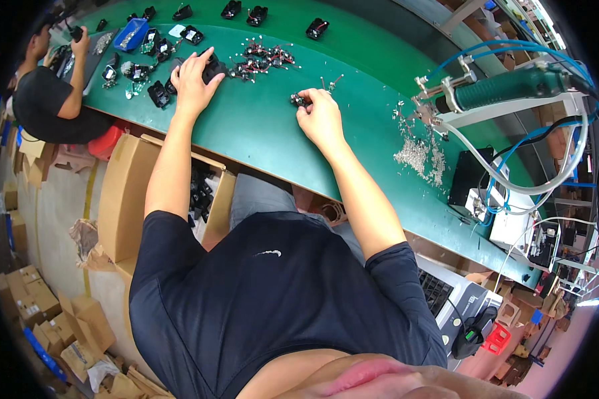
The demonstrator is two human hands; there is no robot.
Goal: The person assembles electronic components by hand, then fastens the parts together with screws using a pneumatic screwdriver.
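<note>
My left hand [192,83] is at the far left of the bench, its thumb and fingers around a black plastic housing [214,68]. Part of that housing is hidden under the fingers. To the right, my right hand [322,118] pinches a small black part [297,100] with thin wires just above the green bench top. Between and beyond both hands lies a pile of small black wired parts [263,60] with red and black leads. More open black housings [158,94] rest beside my left hand, some with green circuit boards.
Loose silver screws [416,154] lie heaped at the right, below a green-bodied screwdriver on a stand [506,90] with blue hoses. A blue tray [131,34] stands at the far left. Several housings [317,28] line the back. A co-worker [53,100] sits at left; an open carton [209,199] stands below the bench edge.
</note>
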